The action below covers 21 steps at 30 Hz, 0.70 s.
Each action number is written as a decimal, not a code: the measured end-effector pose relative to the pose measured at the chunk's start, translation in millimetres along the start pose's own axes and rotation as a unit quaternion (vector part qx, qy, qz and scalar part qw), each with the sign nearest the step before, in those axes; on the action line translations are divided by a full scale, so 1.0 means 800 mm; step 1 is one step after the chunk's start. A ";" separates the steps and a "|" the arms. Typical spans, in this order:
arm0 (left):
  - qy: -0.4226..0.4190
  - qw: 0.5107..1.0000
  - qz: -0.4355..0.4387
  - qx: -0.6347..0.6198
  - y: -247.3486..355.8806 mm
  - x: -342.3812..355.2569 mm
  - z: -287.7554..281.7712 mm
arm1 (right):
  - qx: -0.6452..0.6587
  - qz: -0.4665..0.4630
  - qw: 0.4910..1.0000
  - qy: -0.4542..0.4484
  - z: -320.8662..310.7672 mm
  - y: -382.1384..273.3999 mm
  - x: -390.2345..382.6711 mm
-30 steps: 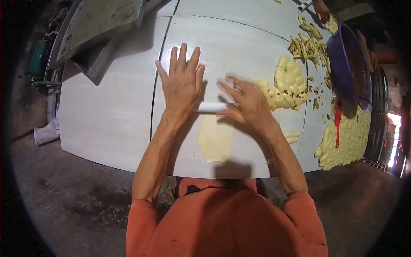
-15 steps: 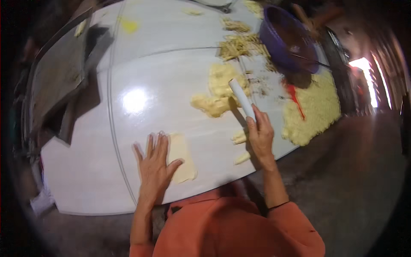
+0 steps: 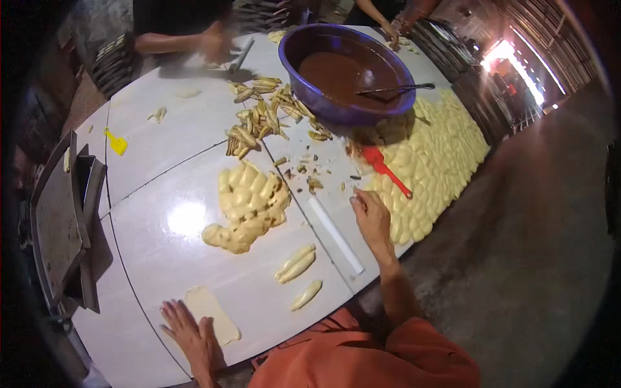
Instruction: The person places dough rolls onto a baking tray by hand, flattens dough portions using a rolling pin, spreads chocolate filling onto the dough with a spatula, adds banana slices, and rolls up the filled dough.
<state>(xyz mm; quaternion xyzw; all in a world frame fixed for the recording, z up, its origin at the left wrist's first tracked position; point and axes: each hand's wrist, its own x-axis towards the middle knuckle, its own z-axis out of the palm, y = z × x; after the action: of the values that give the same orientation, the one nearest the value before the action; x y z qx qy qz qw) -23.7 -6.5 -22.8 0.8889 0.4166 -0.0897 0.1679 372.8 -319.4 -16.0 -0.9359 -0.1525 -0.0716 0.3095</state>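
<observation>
My left hand (image 3: 191,335) lies flat on the table with its fingers spread, its thumb side at the edge of a thin rolled sheet of dough (image 3: 212,313). My right hand (image 3: 374,223) is over the right part of the table, fingers bent together at the tips. Whatever they pinch, if anything, is too small to make out. Left of that hand, a white rolling rod (image 3: 336,234) lies on the table. Three filled dough rolls (image 3: 297,264) lie between the rod and the sheet. Beyond them sits a lumpy mound of yellow dough (image 3: 252,204).
A purple basin (image 3: 310,100) of brown liquid holds a dark-handled utensil. Peeled banana-like pieces (image 3: 259,123) are heaped beside it. A red tool (image 3: 388,169) rests by many yellow dough pieces (image 3: 433,161). Metal trays (image 3: 61,220) stand left; a yellow scraper (image 3: 116,143) and co-workers' hands (image 3: 217,44) are farther off.
My right hand has let go of the white rod, which now lies on the table, and reaches toward the small scraps. The view has shifted, showing more of the far side.
</observation>
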 end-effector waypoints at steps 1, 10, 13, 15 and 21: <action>0.007 0.999 -0.031 0.001 0.001 -0.005 0.008 | 0.012 -0.006 1.000 -0.009 -0.003 0.014 0.025; 0.159 0.949 -0.247 0.112 0.040 -0.089 0.064 | -0.120 -0.029 0.992 -0.037 -0.064 0.096 0.144; 0.118 0.953 -0.278 0.019 0.054 -0.085 0.059 | -0.119 -0.049 0.990 -0.061 -0.067 0.126 0.135; 0.132 0.950 -0.281 0.012 0.055 -0.084 0.066 | -0.084 -0.042 0.994 -0.058 -0.072 0.145 0.139; 0.181 0.924 -0.335 0.028 0.042 -0.092 0.078 | 0.104 0.034 0.990 -0.086 -0.129 0.084 0.165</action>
<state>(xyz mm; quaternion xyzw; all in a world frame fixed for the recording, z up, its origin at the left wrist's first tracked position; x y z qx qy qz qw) -46.2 -102.2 -50.9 0.7031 0.7106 0.0096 0.0246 515.3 -401.3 58.9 -0.9057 -0.1536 0.0359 0.3935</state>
